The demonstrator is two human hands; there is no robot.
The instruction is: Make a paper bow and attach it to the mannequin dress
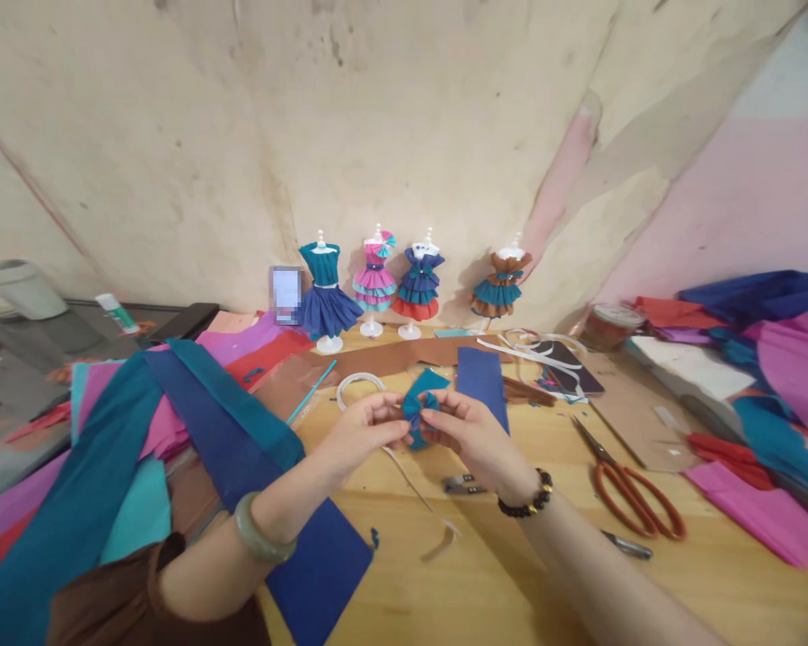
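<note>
Between my two hands, above the middle of the wooden table, is a small teal and blue gathered paper piece (419, 405). My left hand (370, 429) pinches its left side between thumb and fingers. My right hand (468, 426) pinches the right side the same way. The fingertips cover part of the piece. Just behind it lies a folded blue paper strip (483, 381). Under my right hand a small dark clipper-like tool (463, 485) rests on the table.
Four small dress forms (329, 309) in paper dresses stand along the wall. Orange-handled scissors (626, 493) lie at right, near cardboard (639, 413). Long teal and blue paper strips (222, 431) spread across the left. A phone (286, 294) leans at the back. White cord (360, 381) lies coiled behind my left hand.
</note>
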